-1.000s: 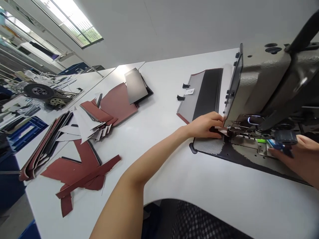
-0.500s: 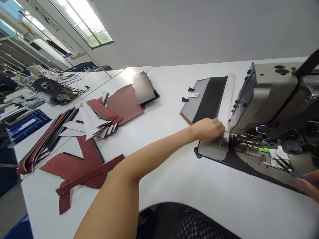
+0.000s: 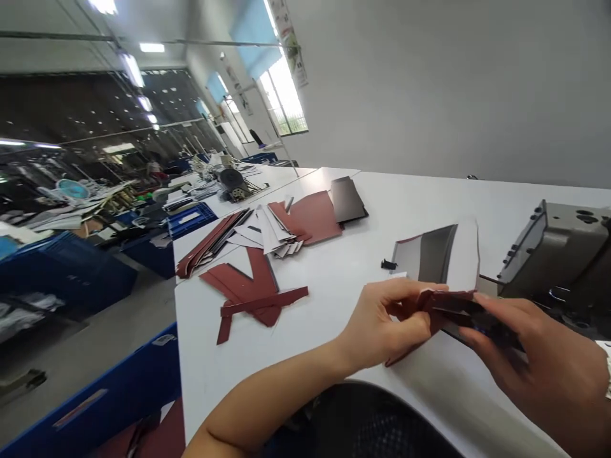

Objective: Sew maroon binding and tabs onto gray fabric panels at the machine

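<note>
A sewn panel [image 3: 435, 253] with maroon edging, a dark band, a grey part and a white strip is lifted off the table near the sewing machine. My left hand [image 3: 389, 321] is closed on its maroon near edge, thumb and fingers pinching it. My right hand [image 3: 539, 356] is closed around small scissors [image 3: 491, 327], mostly hidden by the fingers, with the blades at that same edge. A black clip-like tab [image 3: 388, 264] sticks out on the panel's left side.
Maroon cut pieces [image 3: 258, 286] and a fan of strips [image 3: 214, 238] lie on the white table's left. Dark sheets [image 3: 347, 200] rest farther back. The sewing machine [image 3: 558, 248] stands at right; a blue bin [image 3: 109, 394] is below the left edge.
The panel has come away from the machine and is raised toward me. My left hand has shifted to its near edge, and my right hand has brought the scissors there. The view has swung left.
</note>
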{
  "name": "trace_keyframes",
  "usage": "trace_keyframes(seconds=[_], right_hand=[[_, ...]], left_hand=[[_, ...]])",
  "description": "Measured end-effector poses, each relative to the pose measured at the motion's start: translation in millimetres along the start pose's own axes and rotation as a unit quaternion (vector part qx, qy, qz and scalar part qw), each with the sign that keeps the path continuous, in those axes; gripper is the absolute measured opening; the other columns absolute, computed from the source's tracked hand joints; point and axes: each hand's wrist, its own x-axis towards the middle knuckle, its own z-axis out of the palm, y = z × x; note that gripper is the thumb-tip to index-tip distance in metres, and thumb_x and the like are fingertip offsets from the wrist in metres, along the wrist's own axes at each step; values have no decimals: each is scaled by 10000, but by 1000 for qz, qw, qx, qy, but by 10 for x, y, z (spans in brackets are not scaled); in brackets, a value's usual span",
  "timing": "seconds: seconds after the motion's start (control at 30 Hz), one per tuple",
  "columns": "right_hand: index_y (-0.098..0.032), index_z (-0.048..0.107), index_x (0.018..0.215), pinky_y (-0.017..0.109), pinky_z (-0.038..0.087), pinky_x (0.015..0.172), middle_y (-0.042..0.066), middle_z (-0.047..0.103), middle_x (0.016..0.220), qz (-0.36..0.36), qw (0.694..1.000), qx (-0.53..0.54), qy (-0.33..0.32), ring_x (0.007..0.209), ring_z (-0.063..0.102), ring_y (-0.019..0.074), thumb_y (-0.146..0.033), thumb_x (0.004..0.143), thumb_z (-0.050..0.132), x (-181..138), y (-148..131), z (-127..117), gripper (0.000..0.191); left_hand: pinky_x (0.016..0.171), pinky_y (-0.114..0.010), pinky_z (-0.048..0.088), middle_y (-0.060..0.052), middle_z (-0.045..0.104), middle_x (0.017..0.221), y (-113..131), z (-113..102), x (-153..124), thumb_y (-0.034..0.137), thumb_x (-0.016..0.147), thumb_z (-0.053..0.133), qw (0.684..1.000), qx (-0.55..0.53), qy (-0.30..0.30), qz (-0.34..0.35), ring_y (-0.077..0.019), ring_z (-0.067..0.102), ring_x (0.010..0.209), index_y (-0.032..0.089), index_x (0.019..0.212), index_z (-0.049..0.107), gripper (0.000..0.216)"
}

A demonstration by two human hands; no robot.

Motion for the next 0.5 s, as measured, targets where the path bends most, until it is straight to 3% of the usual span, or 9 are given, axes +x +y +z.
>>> trace_keyframes(seconds=[0.1, 0.27, 0.4, 0.47, 0.5], right_hand=[[-217, 585, 1246, 271, 505, 629, 43, 770, 961, -2, 1000, 5, 11, 730, 734, 190, -348, 974, 655, 134, -79, 29, 310], [-250, 593, 1154, 279, 506, 595, 13, 762, 900, 31, 997, 68, -5, 645, 712, 167, -331, 1032, 551, 221, -151, -137, 153], [-261, 578, 1200, 274, 504, 534, 11, 746, 873, 59, 993, 97, -36, 575, 681, 158, -380, 1000, 593, 103, -79, -270, 233], [-278, 568, 1270, 283, 523, 550, 29, 752, 947, 78, 991, 93, -53, 630, 703, 179, -395, 977, 622, -130, 99, -296, 321], [-293, 566, 1304, 284, 535, 563, 38, 754, 1003, 81, 990, 95, -69, 673, 719, 189, -403, 969, 630, -288, 224, -304, 358]], left_hand=[[447, -199, 363, 23, 544, 655, 34, -31, -123, 155, 826, 614, 1000, -12, -16, -1, -68, 471, 481, 180, 1140, 779, 356], [543, -189, 403, 2, 599, 728, 45, 14, -179, 138, 745, 675, 999, 32, 40, 11, -79, 508, 620, 170, 1038, 819, 328], [614, -205, 488, -21, 699, 786, 160, 6, -208, 193, 754, 715, 997, 35, 62, 17, -104, 580, 674, 169, 1045, 815, 309], [592, -203, 513, -14, 729, 791, 376, -167, -293, 202, 719, 749, 985, 48, 156, 59, -106, 602, 647, 176, 971, 806, 260], [570, -195, 515, -2, 731, 777, 523, -316, -357, 199, 690, 767, 967, 60, 232, 88, -102, 601, 621, 180, 924, 794, 236]])
